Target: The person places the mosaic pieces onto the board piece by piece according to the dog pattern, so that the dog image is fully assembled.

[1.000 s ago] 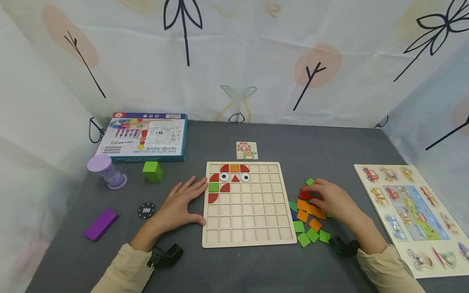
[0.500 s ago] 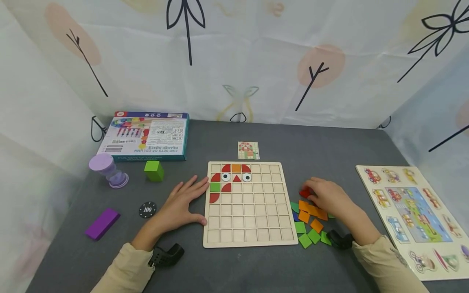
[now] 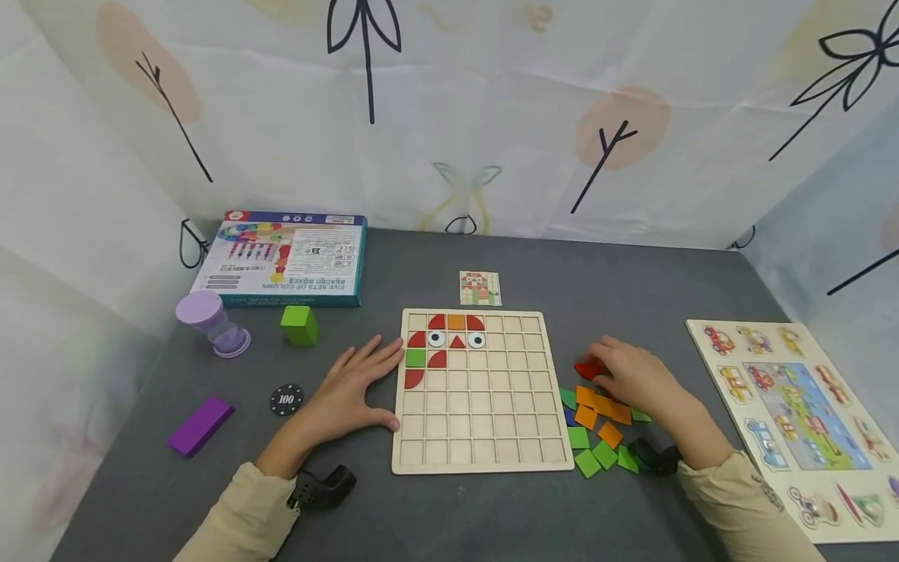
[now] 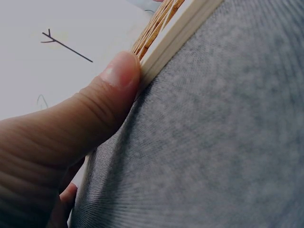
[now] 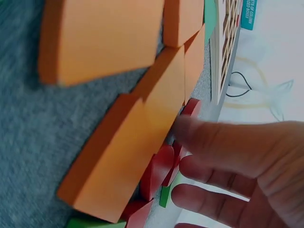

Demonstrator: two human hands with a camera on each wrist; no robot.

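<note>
Beside the wooden grid board (image 3: 492, 406) my left hand (image 3: 344, 394) lies with spread fingers, its thumb and fingertips touching the left edge. The thumb (image 4: 111, 88) presses against the board's side in the left wrist view. Red, orange and green tiles, plus two eye tiles, fill some cells at the upper left. My right hand (image 3: 639, 378) is over the red tiles (image 3: 587, 371) at the top of the loose pile. In the right wrist view its thumb and bent fingers are at red tiles (image 5: 164, 164); the index finger is hidden, so a pinch cannot be confirmed.
Orange tiles (image 3: 586, 416) and green tiles (image 3: 587, 463) lie right of the board. A pattern card (image 3: 481, 288) is behind it. Farther right sits a picture puzzle (image 3: 794, 421). Leftward are a box (image 3: 281, 261), green block (image 3: 300, 325), hourglass (image 3: 214, 324), black disc (image 3: 286, 400) and purple block (image 3: 200, 426).
My right hand has shifted slightly over the red tiles and now covers the small green tile that showed behind them. The left hand stays at the board's edge.
</note>
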